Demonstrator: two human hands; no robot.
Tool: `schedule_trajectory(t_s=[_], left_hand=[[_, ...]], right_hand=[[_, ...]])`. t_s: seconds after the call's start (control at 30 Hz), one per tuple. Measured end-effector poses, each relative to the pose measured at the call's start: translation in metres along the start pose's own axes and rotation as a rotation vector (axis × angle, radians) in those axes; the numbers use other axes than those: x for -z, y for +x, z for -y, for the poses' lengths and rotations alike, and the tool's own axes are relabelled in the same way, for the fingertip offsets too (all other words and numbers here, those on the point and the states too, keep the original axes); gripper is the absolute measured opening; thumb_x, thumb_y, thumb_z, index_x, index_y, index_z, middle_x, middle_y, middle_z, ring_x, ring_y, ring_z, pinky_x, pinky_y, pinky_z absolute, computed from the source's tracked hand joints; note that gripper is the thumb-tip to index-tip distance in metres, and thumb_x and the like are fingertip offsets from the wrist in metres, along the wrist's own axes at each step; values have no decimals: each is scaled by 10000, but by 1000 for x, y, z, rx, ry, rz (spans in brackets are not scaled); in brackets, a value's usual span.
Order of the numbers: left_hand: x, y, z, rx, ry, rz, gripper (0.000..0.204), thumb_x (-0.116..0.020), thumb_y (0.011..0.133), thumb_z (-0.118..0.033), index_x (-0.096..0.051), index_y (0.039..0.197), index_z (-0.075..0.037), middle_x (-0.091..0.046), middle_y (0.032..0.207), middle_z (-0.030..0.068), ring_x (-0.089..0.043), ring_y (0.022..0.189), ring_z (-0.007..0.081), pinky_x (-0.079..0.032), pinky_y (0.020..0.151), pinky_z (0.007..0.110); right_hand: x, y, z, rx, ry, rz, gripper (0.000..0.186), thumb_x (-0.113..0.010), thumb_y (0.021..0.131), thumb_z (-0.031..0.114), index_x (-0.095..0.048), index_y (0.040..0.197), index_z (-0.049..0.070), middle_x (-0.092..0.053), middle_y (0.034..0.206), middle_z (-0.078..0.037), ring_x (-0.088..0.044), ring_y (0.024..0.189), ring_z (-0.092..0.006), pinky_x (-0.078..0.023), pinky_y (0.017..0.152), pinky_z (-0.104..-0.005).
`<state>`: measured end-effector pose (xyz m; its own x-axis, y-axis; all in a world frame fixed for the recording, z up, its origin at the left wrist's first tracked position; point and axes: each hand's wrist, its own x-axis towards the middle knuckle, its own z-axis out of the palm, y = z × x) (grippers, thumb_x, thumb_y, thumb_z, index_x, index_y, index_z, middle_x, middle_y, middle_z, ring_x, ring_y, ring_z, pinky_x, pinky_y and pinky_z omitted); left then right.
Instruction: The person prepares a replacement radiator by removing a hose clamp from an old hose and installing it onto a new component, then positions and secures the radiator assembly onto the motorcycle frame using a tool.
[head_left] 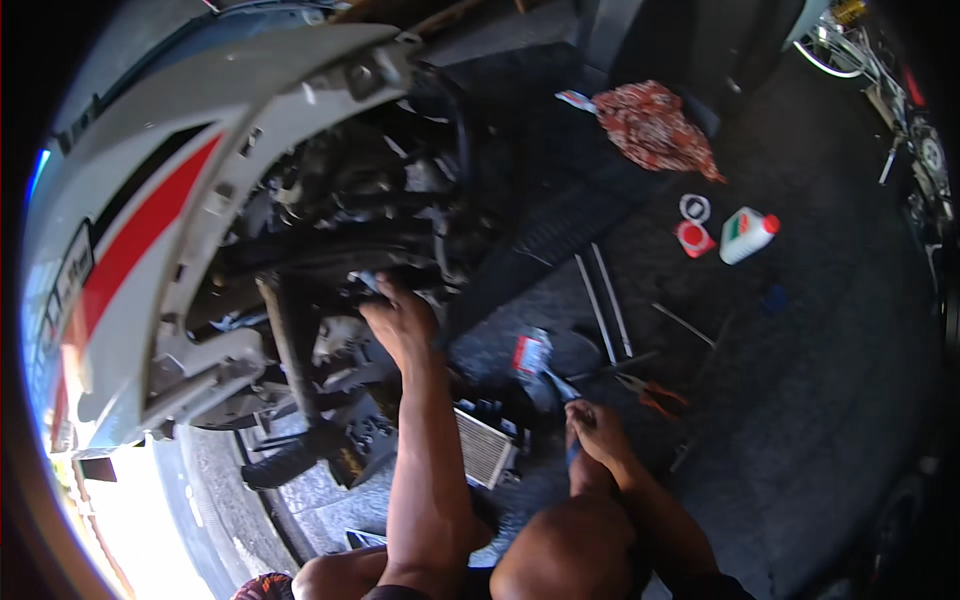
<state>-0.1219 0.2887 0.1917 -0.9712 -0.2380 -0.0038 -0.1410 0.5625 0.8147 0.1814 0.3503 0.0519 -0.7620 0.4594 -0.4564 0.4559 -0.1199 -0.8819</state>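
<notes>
Presently, the left hand (405,318) is resting high among the dark parts of the opened vehicle front, and at its fingertips a small pale bluish piece (366,281) is showing; I cannot tell if the fingers are gripping it or only touching it. The right hand (595,432) is closing around a slim metallic tool (560,386) in front of the bent right knee (565,560), and the tool is pointing away toward a red and clear plastic packet (530,352). This tool is seeming stiff and quite light (it is my judgement only), perhaps a bit slippery if oil is covering it, so the covered end, where the fingers are already wrapping, is looking like the best place for holding. The pale piece is too small for judging its weight or softness. About edges, the white body panel (190,110) is curving round the left side with a bare rim, and a tan post (285,340) is standing close to the left hand, so the room there is being tight. Below, a small finned radiator (483,448) is lying between the arms, its thin fins probably being fragile. More room is spreading on the dark floor (790,400) at right, past the orange-handled pliers (655,397).
</notes>
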Motion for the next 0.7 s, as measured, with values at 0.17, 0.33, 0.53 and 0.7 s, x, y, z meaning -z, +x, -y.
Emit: schedule_trajectory(t_s=[0.17, 0.33, 0.53, 0.7], left_hand=[[-5, -29, -30, -115, 227, -174, 608, -402, 989, -520, -569, 1059, 60, -648, 976, 330, -601, 955, 532, -453, 810, 581], [5, -35, -45, -126, 246, -86, 587, -390, 989, -505, -565, 1061, 51, -647, 977, 352, -612, 955, 534, -476, 835, 573], [14, -28, -31, -157, 219, -132, 547, -415, 992, -473, -591, 1018, 45, -659, 906, 333, -634, 894, 516, -492, 787, 579], [13, -31, -43, -89, 200, -8, 553, -402, 997, -458, -592, 1016, 61, -658, 939, 337, -632, 933, 506, -478, 851, 561]], right_hand=[[56, 28, -30, 163, -414, -595, 179, -614, 917, 161, -650, 1015, 15, -671, 880, -152, -655, 834, -314, -507, 763, -408], [67, 97, -17, 112, -985, -603, 227, -648, 906, 220, -622, 993, 12, -647, 991, -193, -617, 915, -388, -496, 852, -482], [65, 142, -29, 46, -1040, -334, 238, -689, 811, 149, -644, 974, -19, -684, 936, -253, -684, 877, -384, -558, 768, -467], [93, 170, -51, -206, -97, -483, 274, -593, 962, 303, -589, 884, 41, -484, 619, -17, -448, 431, -104, -339, 367, -268]])
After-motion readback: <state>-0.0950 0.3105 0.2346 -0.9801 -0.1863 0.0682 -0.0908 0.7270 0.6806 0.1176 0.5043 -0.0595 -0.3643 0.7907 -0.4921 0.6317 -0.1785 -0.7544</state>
